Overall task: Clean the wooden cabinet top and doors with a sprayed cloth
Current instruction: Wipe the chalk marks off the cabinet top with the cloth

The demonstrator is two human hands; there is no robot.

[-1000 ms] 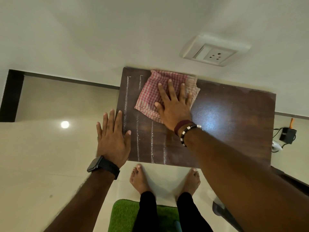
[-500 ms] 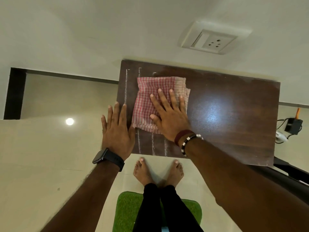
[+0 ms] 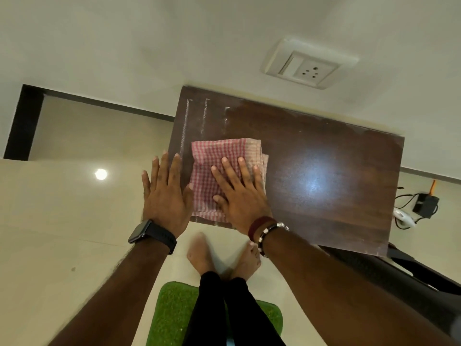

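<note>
A dark wooden cabinet top (image 3: 324,176) stands against the white wall. A folded red-and-white checked cloth (image 3: 214,171) lies on its near left part, reaching the front edge. My right hand (image 3: 242,193) presses flat on the cloth with straight, spread fingers. My left hand (image 3: 166,193) is flat and open at the cabinet's left edge, its fingertips over the corner beside the cloth. White streaks (image 3: 194,116) run along the far left of the top.
A wall socket (image 3: 308,68) sits above the cabinet. A black adapter with cables (image 3: 424,203) lies on the floor at right. My bare feet (image 3: 224,255) stand before a green mat (image 3: 174,313). A dark object (image 3: 399,270) lies low at right.
My right hand has drawn the cloth from the far edge toward the near edge of the top. The streaks it crossed are gone. My left hand stayed at the left edge.
</note>
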